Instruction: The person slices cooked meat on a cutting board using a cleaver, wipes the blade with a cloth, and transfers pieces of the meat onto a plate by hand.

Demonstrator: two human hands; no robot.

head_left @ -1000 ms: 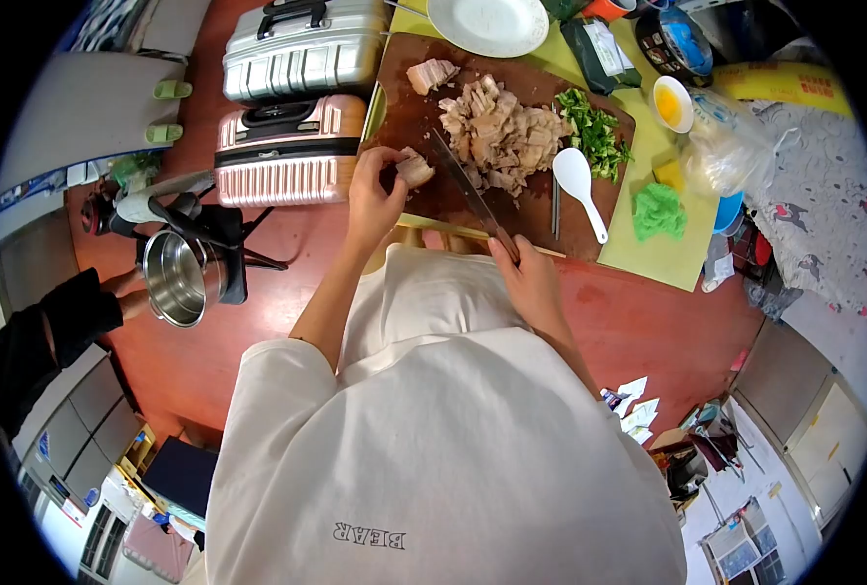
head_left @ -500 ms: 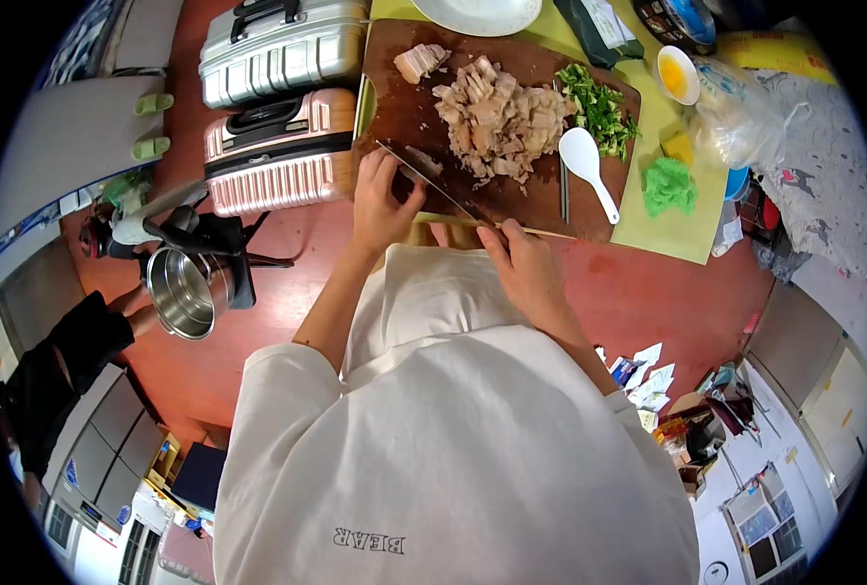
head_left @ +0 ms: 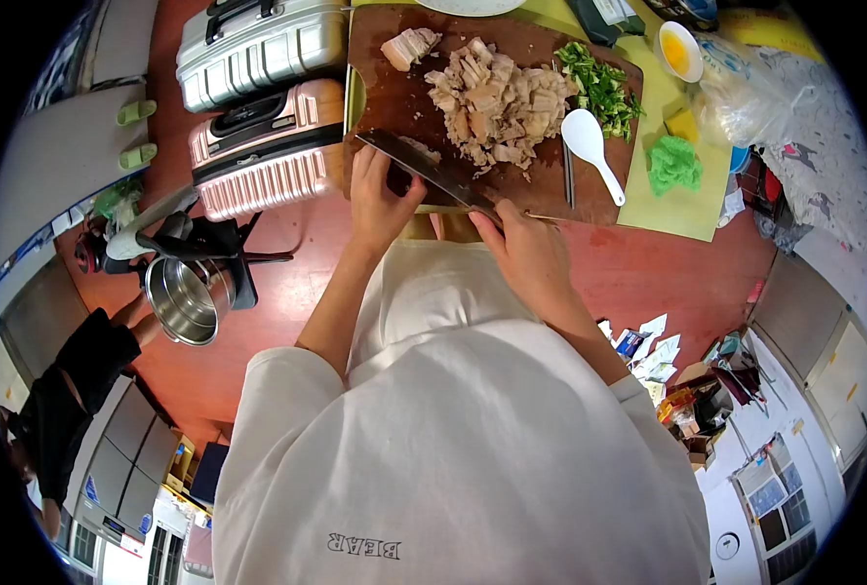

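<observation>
A kitchen knife (head_left: 429, 172) lies slantwise over the near left edge of the brown cutting board (head_left: 385, 102). My right hand (head_left: 529, 252) is closed round its handle. By the blade's far end, my left hand (head_left: 380, 205) has bent fingers, with the thumb apart below them; the blade hides the fingertips and whatever they hold. Just beyond the blade is a slice of meat (head_left: 420, 149). A heap of chopped cooked meat (head_left: 497, 102) covers the middle of the board, and a larger meat chunk (head_left: 410, 48) sits at the far left.
Chopped green vegetables (head_left: 604, 93), a white rice paddle (head_left: 587, 146) and chopsticks (head_left: 568, 175) are at the board's right. Beyond are a green scrubber (head_left: 674, 164) and a small bowl (head_left: 679, 54). Suitcases (head_left: 268, 151) stand left. A person (head_left: 78, 380) is near a steel pot (head_left: 185, 302).
The knife's blade has tilted, so more of its flat side shows. Both hands stay near the same places. The view has shifted slightly, and the other person has moved a little.
</observation>
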